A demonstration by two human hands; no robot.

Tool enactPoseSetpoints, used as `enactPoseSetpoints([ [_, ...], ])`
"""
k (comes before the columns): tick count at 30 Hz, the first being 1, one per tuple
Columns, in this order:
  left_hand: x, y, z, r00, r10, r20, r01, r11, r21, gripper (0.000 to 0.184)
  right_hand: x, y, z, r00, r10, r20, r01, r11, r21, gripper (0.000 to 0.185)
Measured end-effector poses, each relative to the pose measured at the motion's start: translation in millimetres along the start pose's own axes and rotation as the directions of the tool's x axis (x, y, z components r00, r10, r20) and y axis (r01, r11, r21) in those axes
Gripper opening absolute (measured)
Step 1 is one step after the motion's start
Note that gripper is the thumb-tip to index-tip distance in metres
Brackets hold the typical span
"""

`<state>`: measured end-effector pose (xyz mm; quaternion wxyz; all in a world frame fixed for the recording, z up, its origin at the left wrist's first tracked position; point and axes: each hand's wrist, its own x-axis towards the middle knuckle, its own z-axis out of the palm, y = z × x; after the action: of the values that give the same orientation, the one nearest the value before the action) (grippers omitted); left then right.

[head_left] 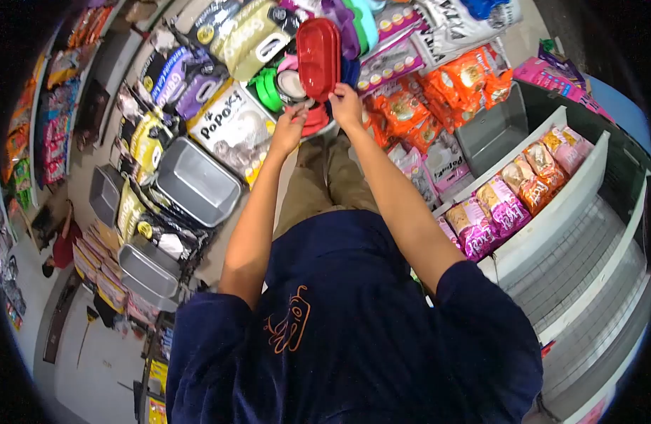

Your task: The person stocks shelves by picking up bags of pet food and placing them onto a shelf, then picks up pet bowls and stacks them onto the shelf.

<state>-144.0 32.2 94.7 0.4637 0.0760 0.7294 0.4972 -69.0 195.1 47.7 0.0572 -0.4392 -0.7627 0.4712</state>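
Note:
A red double-bowl dish is at the top centre, tilted toward me. My right hand pinches its near edge. Just below and left of the dish, my left hand has its fingers drawn together near a round pale bowl; whether it holds anything is too small to tell. Green bowls lie to the left of the pale one, and another red item shows beneath the hands.
Litter bags and a grey tray are at left. Orange packs lie at right, by a grey bin and a white shelf holding pink packs. Another person is at far left.

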Motion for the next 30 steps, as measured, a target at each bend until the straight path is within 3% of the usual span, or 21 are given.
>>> enactPoseSetpoints([
  [1, 1, -17, 2, 0.997, -0.075, 0.013, 0.075, 0.997, 0.031, 0.043, 3, 3, 11, 0.998, 0.042, -0.04, -0.041, 0.999, 0.027, 0.03],
  [2, 4, -36, 8, 0.999, -0.029, -0.034, 0.029, 1.0, -0.01, 0.043, 10, 7, 19, 0.997, 0.028, -0.077, -0.029, 0.999, -0.018, 0.03],
  [4, 4, -39, 11, 0.995, -0.095, -0.025, 0.095, 0.995, -0.003, 0.043, 16, 8, 29, 0.988, 0.005, -0.154, -0.022, 0.994, -0.108, 0.03],
  [6, -14, -58, 17, 0.985, -0.171, 0.011, 0.17, 0.984, 0.047, 0.043, 20, 9, 30, 0.994, 0.044, -0.097, -0.064, 0.975, -0.211, 0.028],
  [9, -28, -78, 24, 0.973, -0.229, -0.029, 0.226, 0.972, -0.069, 0.045, 27, 15, 25, 0.998, 0.057, -0.009, -0.057, 0.966, -0.253, 0.027],
  [14, -37, -67, 18, 0.972, -0.215, -0.096, 0.206, 0.974, -0.089, 0.048, 28, 5, -4, 1.0, 0.012, 0.021, -0.005, 0.946, -0.323, 0.029],
  [17, -17, -71, 8, 0.965, -0.106, -0.239, 0.1, 0.994, -0.039, 0.05, 21, -10, -23, 0.965, 0.158, 0.207, -0.09, 0.948, -0.305, 0.029],
  [18, -11, -57, 6, 0.966, -0.076, -0.246, 0.042, 0.989, -0.139, 0.052, 19, -1, -22, 0.956, 0.181, 0.23, -0.128, 0.966, -0.225, 0.029],
  [21, 11, -37, -1, 0.959, -0.121, -0.255, 0.07, 0.977, -0.202, 0.055, 9, -11, -37, 0.896, 0.147, 0.418, -0.06, 0.975, -0.213, 0.024],
  [22, 13, -29, -2, 0.946, -0.225, -0.232, 0.13, 0.922, -0.364, 0.058, 8, -4, -30, 0.845, 0.102, 0.526, -0.097, 0.995, -0.037, 0.018],
  [23, 10, -13, -6, 0.945, -0.163, -0.283, 0.08, 0.955, -0.285, 0.059, -1, -2, -30, 0.79, 0.157, 0.592, -0.342, 0.915, 0.214, 0.018],
  [25, 4, -12, -8, 0.928, -0.055, -0.368, 0.009, 0.992, -0.126, 0.061, -9, -12, -34, 0.787, 0.217, 0.577, -0.458, 0.833, 0.31, 0.018],
  [26, 2, -14, -10, 0.933, -0.077, -0.351, 0.006, 0.98, -0.2, 0.061, -11, -12, -35, 0.776, 0.216, 0.593, -0.452, 0.846, 0.283, 0.016],
  [30, -10, -18, -19, 0.953, -0.105, -0.285, 0.053, 0.981, -0.185, 0.052, -28, -12, -42, 0.781, 0.141, 0.608, -0.416, 0.844, 0.338, 0.015],
])
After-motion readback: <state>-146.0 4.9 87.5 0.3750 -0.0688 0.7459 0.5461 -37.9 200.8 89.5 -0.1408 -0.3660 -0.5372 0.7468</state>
